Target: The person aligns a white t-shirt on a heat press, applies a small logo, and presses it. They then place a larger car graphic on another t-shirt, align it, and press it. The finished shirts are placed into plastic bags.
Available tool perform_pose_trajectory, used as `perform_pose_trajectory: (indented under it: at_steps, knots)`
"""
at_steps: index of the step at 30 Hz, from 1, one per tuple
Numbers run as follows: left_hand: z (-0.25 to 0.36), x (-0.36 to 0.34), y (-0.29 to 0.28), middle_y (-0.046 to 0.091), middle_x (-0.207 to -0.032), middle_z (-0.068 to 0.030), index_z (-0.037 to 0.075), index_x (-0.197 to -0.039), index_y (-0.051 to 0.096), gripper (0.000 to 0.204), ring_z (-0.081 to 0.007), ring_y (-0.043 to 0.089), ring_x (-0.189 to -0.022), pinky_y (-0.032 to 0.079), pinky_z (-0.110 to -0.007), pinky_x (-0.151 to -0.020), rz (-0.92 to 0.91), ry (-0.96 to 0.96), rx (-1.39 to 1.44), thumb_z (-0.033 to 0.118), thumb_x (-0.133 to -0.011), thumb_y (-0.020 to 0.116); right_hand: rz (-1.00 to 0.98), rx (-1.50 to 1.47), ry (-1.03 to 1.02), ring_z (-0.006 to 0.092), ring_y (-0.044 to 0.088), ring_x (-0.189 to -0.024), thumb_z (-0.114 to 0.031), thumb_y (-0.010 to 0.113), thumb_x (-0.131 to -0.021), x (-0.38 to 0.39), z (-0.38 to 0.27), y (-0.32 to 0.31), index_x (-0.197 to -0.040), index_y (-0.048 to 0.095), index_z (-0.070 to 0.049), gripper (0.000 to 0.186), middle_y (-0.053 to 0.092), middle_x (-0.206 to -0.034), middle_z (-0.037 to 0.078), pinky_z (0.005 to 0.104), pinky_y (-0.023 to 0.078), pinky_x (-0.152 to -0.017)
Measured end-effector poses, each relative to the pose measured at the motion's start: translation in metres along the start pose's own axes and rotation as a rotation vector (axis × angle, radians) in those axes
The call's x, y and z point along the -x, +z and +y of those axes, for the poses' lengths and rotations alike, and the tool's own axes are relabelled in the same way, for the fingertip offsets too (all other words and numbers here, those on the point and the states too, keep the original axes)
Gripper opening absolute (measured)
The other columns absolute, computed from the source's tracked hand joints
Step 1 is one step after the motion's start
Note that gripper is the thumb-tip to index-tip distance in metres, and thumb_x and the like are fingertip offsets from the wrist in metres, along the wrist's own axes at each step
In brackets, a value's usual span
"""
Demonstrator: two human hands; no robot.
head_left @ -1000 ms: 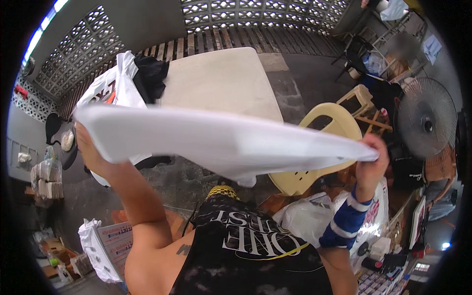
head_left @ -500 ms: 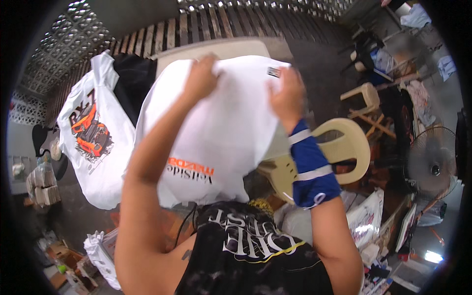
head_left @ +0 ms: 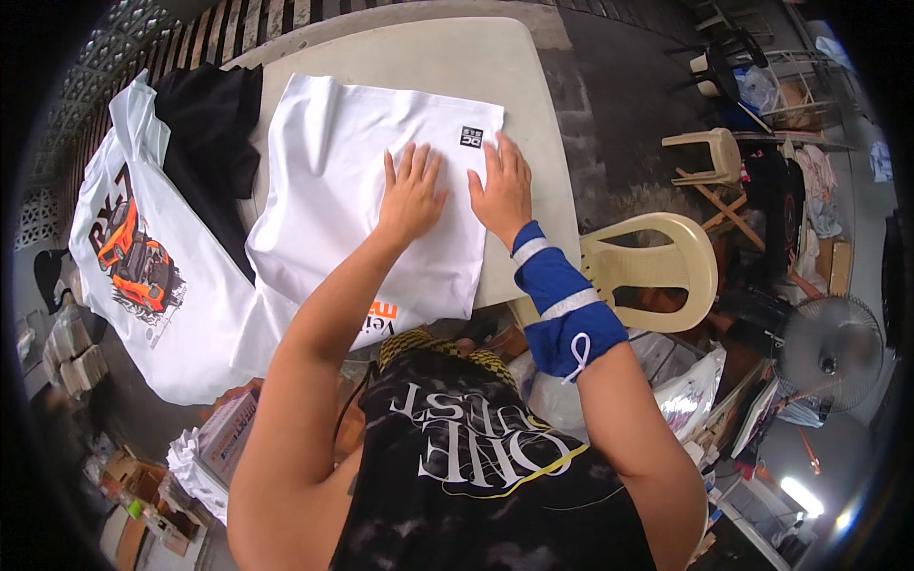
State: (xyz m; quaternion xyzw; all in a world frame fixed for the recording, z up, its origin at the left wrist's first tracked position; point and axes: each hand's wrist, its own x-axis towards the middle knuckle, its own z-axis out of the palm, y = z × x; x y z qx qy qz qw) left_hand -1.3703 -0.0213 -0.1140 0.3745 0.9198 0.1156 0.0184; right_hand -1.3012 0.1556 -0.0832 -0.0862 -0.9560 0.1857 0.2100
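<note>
A white T-shirt lies spread on a pale table, its bottom hem toward the far side. Black and orange lettering shows at its near edge, and a small black printed patch sits by its far right corner. My left hand rests flat on the cloth with fingers spread. Beside the patch, my right hand lies open along the shirt's right edge. A blue wrap with white bands covers my right forearm. To the left are a white shirt with an orange car print and a black garment.
A cream plastic chair stands against the table's right side. Further right are a small beige stool and a standing fan. Plastic-wrapped goods lie below the chair. White bundled cloth is at the lower left.
The white shirt has come down flat onto the table and lies smoother. Both hands have drawn nearer to me, and the fingers have opened out. The view has shifted, showing more tabletop.
</note>
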Motion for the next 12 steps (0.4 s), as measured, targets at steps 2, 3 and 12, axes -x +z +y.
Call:
perform_pose_trajectory:
  at_steps: [2, 3, 12]
  knots:
    - [-0.011, -0.032, 0.002, 0.034, -0.164, -0.0138, 0.011, -0.155, 0.04, 0.063, -0.0353, 0.022, -0.155, 0.01, -0.063, -0.124, 0.047, -0.059, 0.002, 0.04, -0.101, 0.052, -0.06, 0.061, -0.166, 0.0366, 0.039, -0.143, -0.033, 0.063, -0.095, -0.016, 0.002, 0.01, -0.139, 0.055, -0.004, 0.054, 0.038, -0.158, 0.018, 0.058, 0.029, -0.116]
    - [-0.013, -0.04, 0.004, 0.033, -0.164, -0.0136, 0.011, -0.156, 0.04, 0.063, -0.0351, 0.022, -0.155, 0.01, -0.063, -0.124, 0.022, -0.103, 0.012, 0.04, -0.101, 0.051, -0.1, 0.105, -0.259, 0.0366, 0.035, -0.148, -0.035, 0.061, -0.097, -0.021, 0.007, 0.015, -0.143, 0.052, -0.004, 0.056, 0.032, -0.164, 0.017, 0.0582, 0.028, -0.118]
    - [-0.004, -0.044, -0.004, 0.024, -0.169, -0.0061, 0.017, -0.16, 0.032, 0.064, -0.0294, 0.016, -0.157, 0.008, -0.055, -0.128, -0.061, -0.168, -0.06, 0.041, -0.103, 0.045, -0.289, -0.194, 0.294, 0.0311, 0.067, -0.109, -0.025, 0.077, -0.086, -0.087, 0.05, 0.021, -0.124, 0.07, -0.008, 0.042, 0.062, -0.14, 0.02, 0.0492, 0.046, -0.101]
